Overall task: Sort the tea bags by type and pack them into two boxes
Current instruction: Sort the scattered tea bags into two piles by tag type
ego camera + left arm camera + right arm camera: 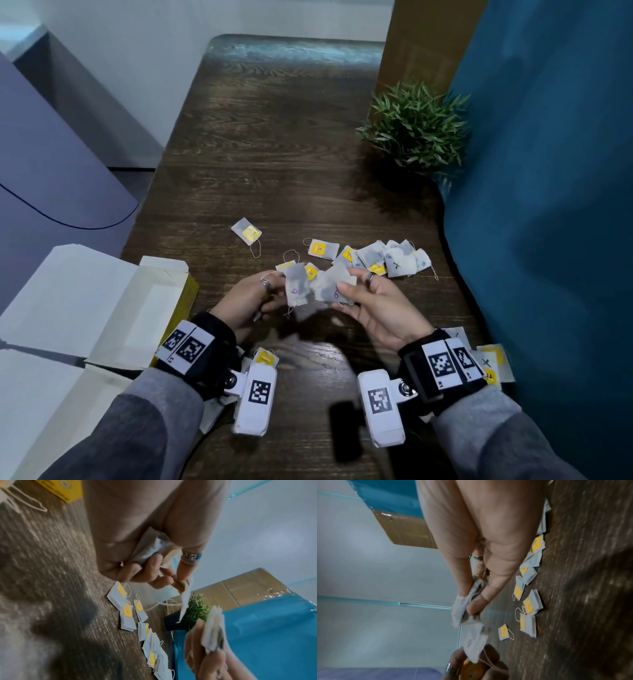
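Over the dark wooden table (260, 154), my left hand (272, 291) pinches a white tea bag marked "6" (296, 287). My right hand (349, 286) pinches a second bag marked "6" (334, 291), and the two bags touch between the hands. In the left wrist view the left fingers (154, 563) curl round crumpled tea bags (147, 551). The right wrist view has the right thumb (476, 605) pressed on its bag (462, 604). Just beyond the hands lies a loose pile of tea bags (376, 258), several with yellow tags. An open white box with a yellow side (137, 308) lies left of my left wrist.
One tea bag (246, 232) lies alone further out on the left. More bags (489, 363) sit by my right wrist, and one (265, 358) lies under the left wrist. A potted plant (414, 126) stands back right beside a blue panel (548, 205).
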Tool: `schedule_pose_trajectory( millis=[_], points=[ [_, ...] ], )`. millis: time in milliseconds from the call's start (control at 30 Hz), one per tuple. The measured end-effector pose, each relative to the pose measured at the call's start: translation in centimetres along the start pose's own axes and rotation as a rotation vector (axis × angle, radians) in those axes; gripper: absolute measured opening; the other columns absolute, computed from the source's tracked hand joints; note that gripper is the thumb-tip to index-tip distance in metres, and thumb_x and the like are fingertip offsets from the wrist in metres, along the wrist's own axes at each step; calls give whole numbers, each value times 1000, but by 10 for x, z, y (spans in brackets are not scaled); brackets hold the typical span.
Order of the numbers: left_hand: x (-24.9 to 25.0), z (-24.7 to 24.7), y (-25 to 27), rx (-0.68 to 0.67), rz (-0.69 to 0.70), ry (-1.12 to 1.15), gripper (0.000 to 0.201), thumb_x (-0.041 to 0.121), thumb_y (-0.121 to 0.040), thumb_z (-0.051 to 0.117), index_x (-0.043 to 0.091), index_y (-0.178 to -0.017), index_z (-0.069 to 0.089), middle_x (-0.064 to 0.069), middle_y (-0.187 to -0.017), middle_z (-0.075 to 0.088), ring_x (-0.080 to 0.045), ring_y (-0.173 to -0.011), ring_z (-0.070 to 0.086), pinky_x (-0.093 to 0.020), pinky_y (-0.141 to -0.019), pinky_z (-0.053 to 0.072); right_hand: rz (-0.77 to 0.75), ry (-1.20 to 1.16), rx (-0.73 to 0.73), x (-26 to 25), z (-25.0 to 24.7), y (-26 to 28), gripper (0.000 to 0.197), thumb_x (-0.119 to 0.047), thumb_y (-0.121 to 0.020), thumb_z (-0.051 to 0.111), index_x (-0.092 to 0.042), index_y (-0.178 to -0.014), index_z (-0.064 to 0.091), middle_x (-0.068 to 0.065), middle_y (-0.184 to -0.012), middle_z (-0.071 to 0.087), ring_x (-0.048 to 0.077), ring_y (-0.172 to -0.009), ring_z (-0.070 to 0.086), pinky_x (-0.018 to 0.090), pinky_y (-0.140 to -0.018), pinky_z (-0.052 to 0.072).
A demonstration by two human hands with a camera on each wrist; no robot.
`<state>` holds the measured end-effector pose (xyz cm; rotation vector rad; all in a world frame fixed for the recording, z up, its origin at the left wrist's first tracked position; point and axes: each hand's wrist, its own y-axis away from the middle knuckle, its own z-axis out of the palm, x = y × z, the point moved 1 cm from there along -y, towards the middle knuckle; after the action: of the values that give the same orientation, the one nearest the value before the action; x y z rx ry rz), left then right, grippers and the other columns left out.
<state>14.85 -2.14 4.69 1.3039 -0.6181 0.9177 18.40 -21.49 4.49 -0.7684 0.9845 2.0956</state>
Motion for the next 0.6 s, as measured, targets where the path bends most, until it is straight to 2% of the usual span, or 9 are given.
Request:
schedule_pose_trajectory(
  millis=[67, 133, 167, 200, 267, 333, 467, 600],
  points=[
    [-1, 1, 3, -51, -29, -22, 24, 12, -91, 44, 16, -70, 55, 4, -56, 38, -3, -37, 26, -18, -41, 15, 7, 53, -51, 3, 10, -4, 15, 5, -88, 51, -2, -100, 57, 6, -84, 71, 15, -72, 69, 26, -69, 58],
    [-2, 1, 7, -98, -86, 42, 18, 16, -88, 48, 19, -73, 59, 6, -55, 41, -3, -37, 27, -19, -44, 13, 24, 116, -84, 9, 21, -8, 12, 6, -88, 52, -4, -92, 56, 3, -75, 69, 13, -65, 67, 24, -61, 57],
    [-2, -1, 9, -118, -123, 103, 11, 22, -86, 51, 19, -78, 57, 6, -56, 43, -3, -37, 28, -19, -46, 13, 30, 148, -90, 12, 26, -10, 13, 7, -88, 52, -5, -90, 55, 2, -70, 68, 11, -60, 65, 22, -56, 55],
    [-2, -4, 10, -144, -154, 178, 14, 31, -82, 53, 18, -83, 57, 6, -58, 45, -3, -37, 30, -19, -47, 14, 33, 173, -88, 15, 30, -12, 13, 7, -88, 52, -6, -89, 53, 1, -67, 67, 10, -57, 64, 21, -51, 53],
    [-4, -16, 14, -208, -197, 374, 42, 50, -80, 49, 15, -100, 62, 2, -67, 52, -6, -42, 36, -20, -47, 19, 25, 197, -51, 21, 33, -16, 12, 6, -88, 53, -6, -90, 52, 1, -63, 67, 10, -53, 63, 20, -46, 51],
    [-6, -33, 18, -234, -202, 562, 62, 60, -78, 43, 11, -112, 63, -1, -77, 57, -10, -48, 41, -21, -49, 22, 14, 198, 15, 28, 30, -20, 11, 4, -88, 54, -7, -91, 52, 3, -66, 66, 10, -51, 63, 19, -44, 50],
    [-7, -57, 35, -210, -108, 724, 65, 48, -75, 42, 8, -123, 60, -4, -86, 55, -12, -57, 46, -23, -50, 27, 65, 354, 104, 55, 27, -27, 10, -2, -89, 57, -11, -90, 52, 4, -74, 57, 4, -47, 58, 17, -41, 46],
    [-5, -63, 46, -141, -44, 664, 60, 24, -75, 37, 10, -131, 52, -1, -79, 51, -11, -57, 44, -22, -48, 32, 117, 607, 74, 98, 42, -35, 15, -5, -87, 60, -18, -82, 56, 3, -74, 59, 4, -55, 55, 16, -45, 45]
  ],
)
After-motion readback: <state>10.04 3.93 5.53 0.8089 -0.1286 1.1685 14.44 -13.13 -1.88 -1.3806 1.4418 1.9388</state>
